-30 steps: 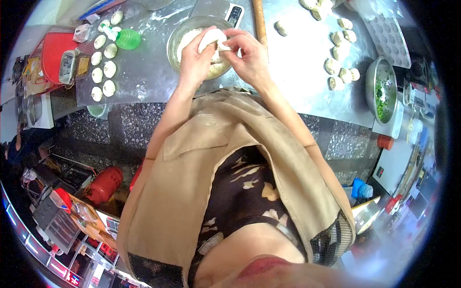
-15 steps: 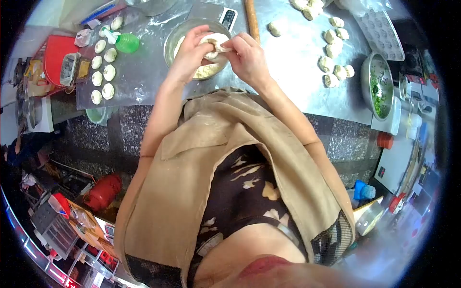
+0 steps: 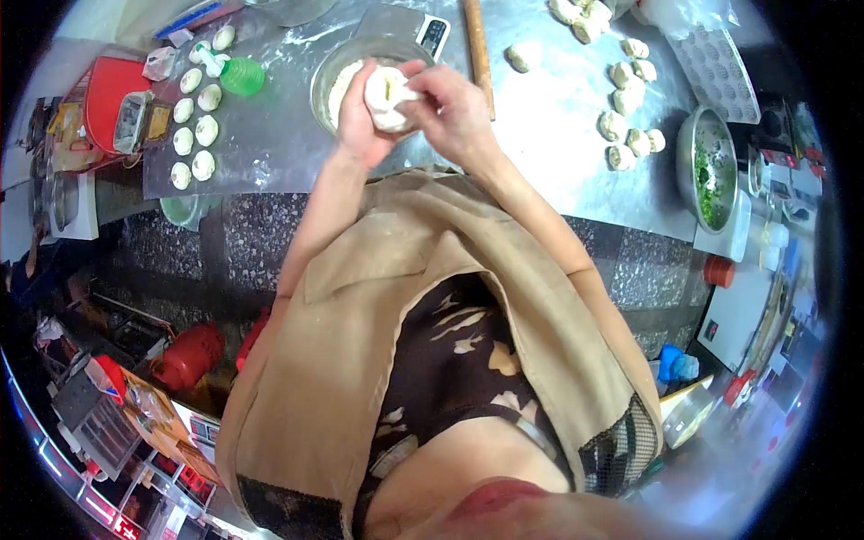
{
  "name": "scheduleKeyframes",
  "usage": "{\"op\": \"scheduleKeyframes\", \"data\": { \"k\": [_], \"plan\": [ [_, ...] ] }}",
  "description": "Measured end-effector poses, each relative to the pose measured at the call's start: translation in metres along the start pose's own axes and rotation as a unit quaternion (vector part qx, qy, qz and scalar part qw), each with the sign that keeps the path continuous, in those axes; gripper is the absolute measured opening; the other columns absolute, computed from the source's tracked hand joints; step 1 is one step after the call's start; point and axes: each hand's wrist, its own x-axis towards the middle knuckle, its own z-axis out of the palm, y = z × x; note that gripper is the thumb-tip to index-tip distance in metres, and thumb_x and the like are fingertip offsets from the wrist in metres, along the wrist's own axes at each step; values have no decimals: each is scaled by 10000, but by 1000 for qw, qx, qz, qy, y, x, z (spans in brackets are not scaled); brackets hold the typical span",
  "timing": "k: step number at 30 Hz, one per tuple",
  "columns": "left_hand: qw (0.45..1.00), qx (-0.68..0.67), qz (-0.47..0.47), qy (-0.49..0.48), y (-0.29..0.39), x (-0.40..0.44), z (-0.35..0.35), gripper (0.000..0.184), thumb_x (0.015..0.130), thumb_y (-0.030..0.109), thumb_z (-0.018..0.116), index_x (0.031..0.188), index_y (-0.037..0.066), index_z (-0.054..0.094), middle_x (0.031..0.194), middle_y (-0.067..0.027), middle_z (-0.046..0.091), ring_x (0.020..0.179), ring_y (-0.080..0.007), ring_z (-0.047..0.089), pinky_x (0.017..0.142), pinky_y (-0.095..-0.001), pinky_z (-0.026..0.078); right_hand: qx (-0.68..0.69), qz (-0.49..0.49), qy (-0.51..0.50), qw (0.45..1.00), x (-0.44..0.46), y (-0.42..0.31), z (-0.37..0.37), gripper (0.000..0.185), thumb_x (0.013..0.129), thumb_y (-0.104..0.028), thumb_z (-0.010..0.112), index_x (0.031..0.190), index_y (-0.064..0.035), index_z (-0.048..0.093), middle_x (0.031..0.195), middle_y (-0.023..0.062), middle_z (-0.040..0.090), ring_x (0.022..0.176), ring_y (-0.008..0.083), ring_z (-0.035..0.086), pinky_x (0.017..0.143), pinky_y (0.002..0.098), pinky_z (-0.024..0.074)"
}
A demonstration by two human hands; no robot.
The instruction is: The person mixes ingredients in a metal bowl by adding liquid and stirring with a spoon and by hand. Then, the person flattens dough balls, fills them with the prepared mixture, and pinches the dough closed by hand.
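A piece of white dough [image 3: 387, 97], with a hollow showing a yellowish inside, is held above the metal bowl [image 3: 320, 74]. My left hand [image 3: 358, 126] cups it from the left and below, fingers curled around its far side. At its right edge, my right hand [image 3: 457, 110] pinches a bit of the dough between thumb and fingers. Pale yellow crumbly or powdery stuff [image 3: 344, 88] shows inside the bowl, part of it hidden by my hands. Just behind the bowl sits a digital scale [image 3: 436, 36].
Rounded dough pieces [image 3: 206, 131] stand in rows at the left beside a green bottle [image 3: 243, 77]. A rolling pin [image 3: 480, 58] lies right of the scale. Further right are more dough lumps [image 3: 614, 125], a bowl of chopped greens [image 3: 691, 171] and a dimpled tray [image 3: 715, 74].
My left hand has turned, so the dough's opening now faces up toward me. The dough has shifted slightly left, and my right hand's fingers have moved along its edge.
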Motion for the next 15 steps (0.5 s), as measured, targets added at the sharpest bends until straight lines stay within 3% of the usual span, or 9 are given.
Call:
{"op": "scheduleKeyframes", "data": {
  "k": [3, 4, 6, 7, 9, 11, 15],
  "plan": [
    [996, 58, 39, 64, -4, 4, 2, 497, 898, 400, 354, 1062, -9, 583, 947, -105, 638, 857, -226, 619, 786, -367, 504, 37, 123, -5, 992, -3, -4, 0, 210, 697, -21, 660, 880, -12, 556, 901, 143, 571, 786, 315, 594, 664, 353, 493],
    [996, 57, 37, 64, -5, 7, 1, 497, 898, 400, 354, 1062, -9, 583, 947, -105, 638, 857, -226, 619, 786, -367, 504, 36, 125, -5, 991, -1, -4, -3, 210, 697, -21, 660, 880, -12, 556, 901, 143, 571, 786, 315, 594, 664, 353, 493],
    [986, 120, 31, 107, -5, 12, 0, 424, 882, 346, 385, 1000, 6, 607, 890, -99, 643, 810, -224, 631, 721, -368, 529, -4, 40, -56, 998, 2, -3, -13, 209, 692, 2, 641, 872, -39, 542, 876, 133, 556, 772, 318, 591, 659, 361, 495],
    [986, 120, 29, 108, -5, 11, 1, 424, 882, 346, 385, 1000, 6, 607, 890, -99, 643, 810, -224, 631, 721, -368, 529, -4, 43, -55, 998, -1, -2, -14, 209, 692, 2, 641, 872, -39, 542, 876, 133, 556, 772, 318, 591, 659, 361, 495],
    [989, 132, -28, 65, -1, 11, 4, 364, 865, 308, 414, 947, 17, 616, 862, -90, 641, 778, -221, 636, 659, -360, 545, -72, -61, -29, 995, -6, 1, -14, 224, 686, 25, 622, 877, -58, 538, 865, 124, 554, 752, 326, 588, 656, 371, 496],
    [990, 126, -58, 29, -1, 10, 7, 289, 866, 292, 451, 950, 60, 600, 854, -50, 637, 789, -186, 630, 673, -313, 524, -82, -67, -30, 994, -13, 5, -15, 224, 680, 47, 600, 863, -65, 537, 851, 109, 552, 757, 326, 584, 655, 378, 497],
    [974, 212, -59, 42, -12, 24, 13, 409, 886, 389, 403, 960, 40, 603, 853, -66, 638, 753, -193, 633, 620, -338, 532, -52, -44, -10, 998, -7, 2, -30, 218, 673, 40, 611, 841, -70, 528, 845, 96, 536, 753, 313, 580, 642, 378, 492]
  ]
}}
